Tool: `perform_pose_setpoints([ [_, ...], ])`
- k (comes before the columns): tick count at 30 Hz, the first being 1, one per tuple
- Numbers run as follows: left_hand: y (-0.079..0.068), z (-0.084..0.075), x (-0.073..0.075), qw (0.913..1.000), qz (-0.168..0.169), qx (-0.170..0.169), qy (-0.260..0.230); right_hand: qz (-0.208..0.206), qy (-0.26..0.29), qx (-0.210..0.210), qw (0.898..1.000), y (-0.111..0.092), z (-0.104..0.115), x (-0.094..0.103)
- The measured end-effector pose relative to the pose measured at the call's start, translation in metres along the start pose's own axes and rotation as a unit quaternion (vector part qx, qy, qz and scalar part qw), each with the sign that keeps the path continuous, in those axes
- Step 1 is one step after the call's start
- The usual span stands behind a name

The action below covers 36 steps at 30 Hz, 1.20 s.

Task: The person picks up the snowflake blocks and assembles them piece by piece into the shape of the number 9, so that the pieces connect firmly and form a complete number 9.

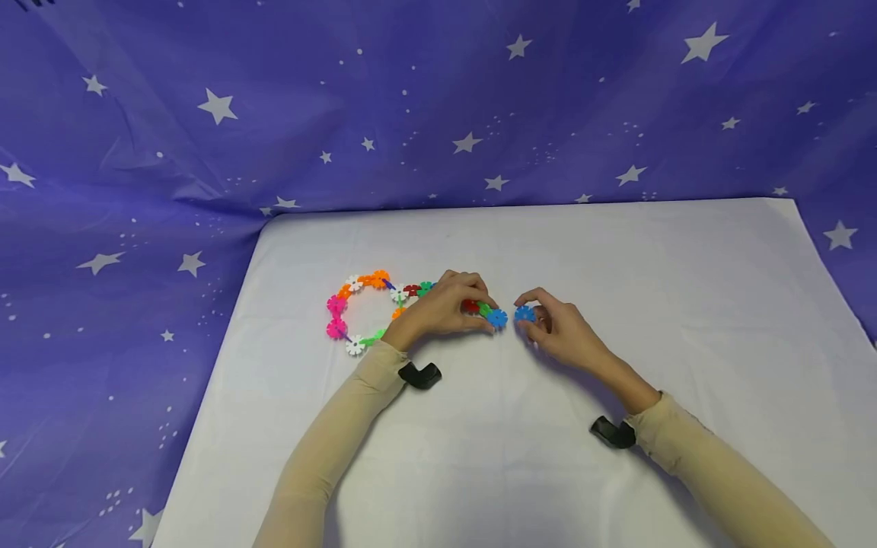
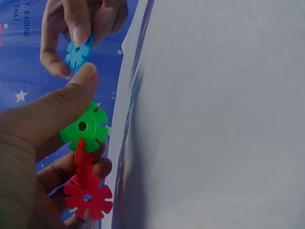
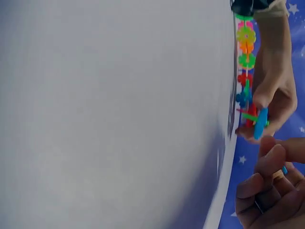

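My left hand grips one end of a chain of slotted plastic flower discs. At that end sits a blue disc, seen edge-on in the right wrist view beside the left thumb. A green disc and a red disc of the chain show by the left fingers. My right hand pinches a loose blue disc between thumb and fingers, a small gap to the right of the chain's end. In the right wrist view those fingers hide most of it.
Left of the hands, the chain forms a loop with pink discs, orange discs and white discs on the white tablecloth. The left hand and forearm cover part of it. A purple star-printed cloth hangs behind the table.
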<state>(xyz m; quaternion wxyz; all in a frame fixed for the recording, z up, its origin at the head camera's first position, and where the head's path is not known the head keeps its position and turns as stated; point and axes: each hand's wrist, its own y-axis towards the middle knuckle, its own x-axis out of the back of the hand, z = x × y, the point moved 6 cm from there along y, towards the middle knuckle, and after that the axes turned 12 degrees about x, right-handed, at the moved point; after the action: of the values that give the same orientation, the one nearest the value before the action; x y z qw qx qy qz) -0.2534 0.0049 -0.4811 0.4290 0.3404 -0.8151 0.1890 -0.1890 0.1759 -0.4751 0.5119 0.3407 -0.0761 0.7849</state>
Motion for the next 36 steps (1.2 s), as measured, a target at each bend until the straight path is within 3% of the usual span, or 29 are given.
perform_pose_setpoints([
  [5,0.0,0.0,0.002,1.0,0.001,-0.001,-0.008,0.03,0.009,0.008,0.999,-0.001,0.005,-0.008],
  [9,0.0,0.0,0.001,0.9999,0.003,-0.003,-0.01,0.041,-0.021,0.019,0.999,0.0,0.009,-0.01],
  [19,0.001,-0.002,0.0,0.9997,0.007,-0.015,-0.019,0.029,-0.095,0.055,0.994,0.005,0.015,-0.01],
  [29,0.001,-0.004,-0.004,0.9981,0.035,-0.02,-0.047,0.027,-0.111,0.076,0.99,0.006,0.015,-0.012],
  [36,0.0,-0.005,-0.003,0.9974,0.032,-0.012,-0.063,0.023,-0.125,0.089,0.988,0.007,0.015,-0.015],
])
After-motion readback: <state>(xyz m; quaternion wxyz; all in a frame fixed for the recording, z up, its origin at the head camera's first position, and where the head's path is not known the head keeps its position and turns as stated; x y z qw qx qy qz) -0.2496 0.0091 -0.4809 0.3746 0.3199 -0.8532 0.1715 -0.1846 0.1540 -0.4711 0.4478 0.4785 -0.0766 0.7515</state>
